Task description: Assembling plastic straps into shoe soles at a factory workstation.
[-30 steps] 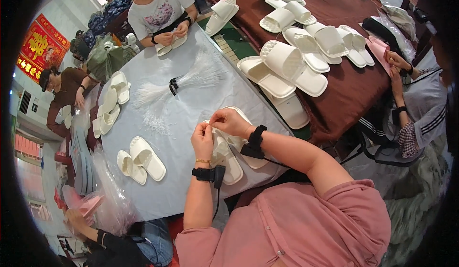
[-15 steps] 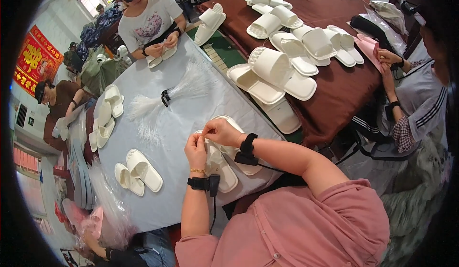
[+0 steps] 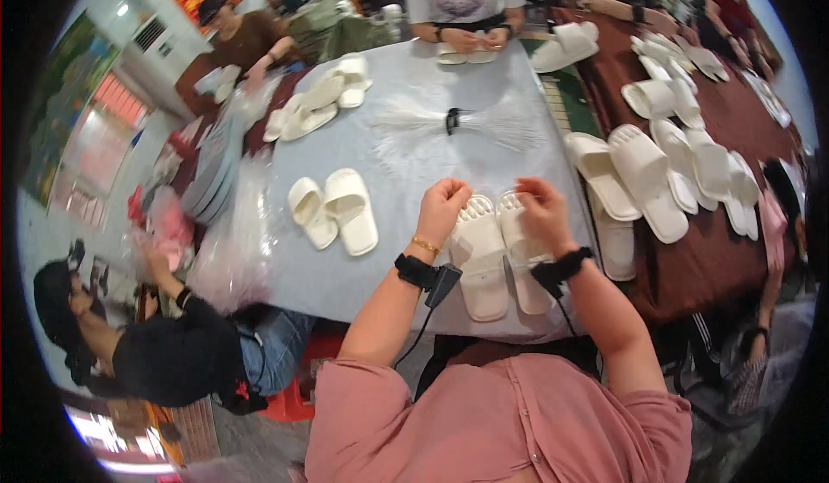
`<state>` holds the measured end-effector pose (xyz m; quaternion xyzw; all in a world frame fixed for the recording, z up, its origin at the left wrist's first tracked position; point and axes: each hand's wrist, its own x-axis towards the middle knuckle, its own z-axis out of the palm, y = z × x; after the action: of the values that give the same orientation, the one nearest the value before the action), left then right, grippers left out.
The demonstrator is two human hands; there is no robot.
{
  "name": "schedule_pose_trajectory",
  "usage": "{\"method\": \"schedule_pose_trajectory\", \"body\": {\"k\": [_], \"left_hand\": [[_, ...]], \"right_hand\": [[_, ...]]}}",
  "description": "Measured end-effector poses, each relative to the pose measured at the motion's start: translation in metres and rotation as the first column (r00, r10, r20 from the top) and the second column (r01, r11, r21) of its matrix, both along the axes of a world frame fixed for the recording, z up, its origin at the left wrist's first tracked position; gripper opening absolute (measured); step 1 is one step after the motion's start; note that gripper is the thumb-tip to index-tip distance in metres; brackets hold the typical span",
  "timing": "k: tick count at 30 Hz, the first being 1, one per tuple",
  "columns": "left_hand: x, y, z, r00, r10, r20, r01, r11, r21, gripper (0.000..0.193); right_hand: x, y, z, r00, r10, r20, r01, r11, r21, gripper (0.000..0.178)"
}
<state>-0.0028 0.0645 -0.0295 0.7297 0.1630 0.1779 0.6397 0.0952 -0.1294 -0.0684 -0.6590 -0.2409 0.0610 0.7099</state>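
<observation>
A pair of white slippers lies in front of me, the left slipper (image 3: 480,263) and the right slipper (image 3: 529,286) side by side with toes pointing away. My left hand (image 3: 443,210) is closed in a pinch beside the toe of the left slipper. Over the right slipper's toe and strap, my right hand (image 3: 546,213) has its fingers curled inward, slightly blurred. A gap separates the two hands. Anything thin between the fingertips is too small to make out. Beyond them lies a bundle of clear thin plastic strands (image 3: 501,123), bound at its middle by a black band (image 3: 452,121).
On the pale-covered table (image 3: 397,267), another slipper pair (image 3: 349,211) sits to the left, with more slippers (image 3: 321,94) behind. A brown-covered table (image 3: 691,284) at right carries several slippers. Co-workers sit around; one across (image 3: 466,3) handles slippers. Clear plastic bags (image 3: 237,250) hang at the left edge.
My hands, which met at the fingertips over the slippers, have moved apart to either side of the toes. The whole view has turned, so the tables appear rotated.
</observation>
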Motion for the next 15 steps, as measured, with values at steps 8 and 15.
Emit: {"method": "schedule_pose_trajectory", "body": {"k": [8, 15], "left_hand": [[-0.084, 0.113, 0.149, 0.929, 0.335, 0.156, -0.368, 0.881, 0.298, 0.010], [-0.094, 0.213, 0.140, 0.839, 0.396, 0.374, -0.521, 0.385, 0.762, 0.023]], "right_hand": [[0.013, -0.077, 0.076, 0.964, -0.063, 0.259, 0.175, 0.883, -0.435, 0.024], [0.020, -0.144, 0.084, 0.704, 0.143, 0.695, 0.680, 0.143, -0.719, 0.056]]}}
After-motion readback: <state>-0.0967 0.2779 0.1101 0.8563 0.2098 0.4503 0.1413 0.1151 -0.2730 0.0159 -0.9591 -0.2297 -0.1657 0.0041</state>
